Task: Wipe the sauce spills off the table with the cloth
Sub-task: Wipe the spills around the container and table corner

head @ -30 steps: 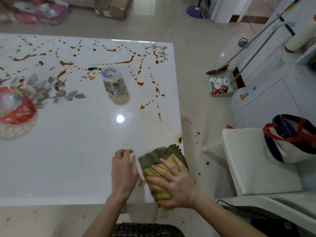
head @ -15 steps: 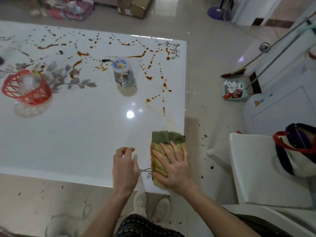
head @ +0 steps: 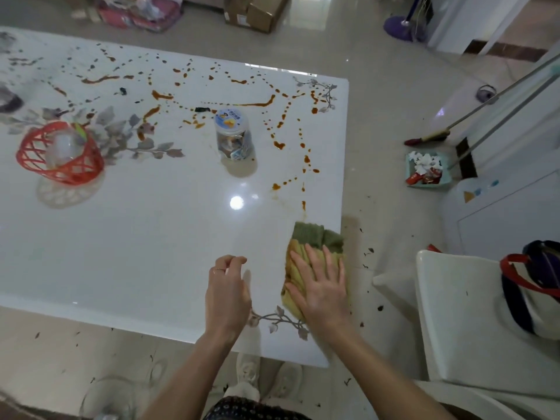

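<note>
A red basket (head: 60,165) holds something clear; a lidded jar (head: 231,134) holds packets, with sauce (head: 278,145) trailing around it. The right hand (head: 322,286) lies flat on the cloth (head: 315,236) at the table's (head: 136,244) right edge. The left hand (head: 227,292) is loosely curled and empty, with bare tabletop beside it.

Cut off by left frame edge: worktop (head: 136,244). Hidden under right hand (head: 324,286): lower part of cloth (head: 315,234). Too small to read: label on jar (head: 233,137). Cropped at right edge: bag (head: 545,310).
</note>
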The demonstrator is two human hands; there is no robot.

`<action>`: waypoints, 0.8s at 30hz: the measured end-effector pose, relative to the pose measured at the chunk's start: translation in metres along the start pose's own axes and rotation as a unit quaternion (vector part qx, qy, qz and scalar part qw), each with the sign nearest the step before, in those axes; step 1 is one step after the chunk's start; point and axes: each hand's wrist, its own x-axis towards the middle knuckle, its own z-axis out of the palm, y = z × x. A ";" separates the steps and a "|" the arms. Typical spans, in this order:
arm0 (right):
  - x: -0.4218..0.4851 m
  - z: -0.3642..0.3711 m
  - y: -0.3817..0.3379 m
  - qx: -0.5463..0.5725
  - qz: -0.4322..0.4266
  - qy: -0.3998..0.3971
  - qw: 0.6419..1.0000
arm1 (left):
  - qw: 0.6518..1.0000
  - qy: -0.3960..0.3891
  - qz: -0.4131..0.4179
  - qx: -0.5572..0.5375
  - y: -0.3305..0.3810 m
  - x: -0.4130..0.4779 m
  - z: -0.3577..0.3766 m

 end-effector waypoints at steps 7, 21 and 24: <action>0.053 0.004 0.020 -0.034 0.023 0.025 0.999 | 0.999 -0.037 0.033 0.005 0.004 0.016 0.007; 0.059 0.007 0.022 -0.058 -0.048 0.052 0.996 | 0.998 -0.051 0.037 0.002 0.003 0.032 0.008; 0.082 -0.001 0.031 -0.040 -0.023 0.047 0.998 | 0.999 -0.044 0.016 0.020 0.001 0.034 0.014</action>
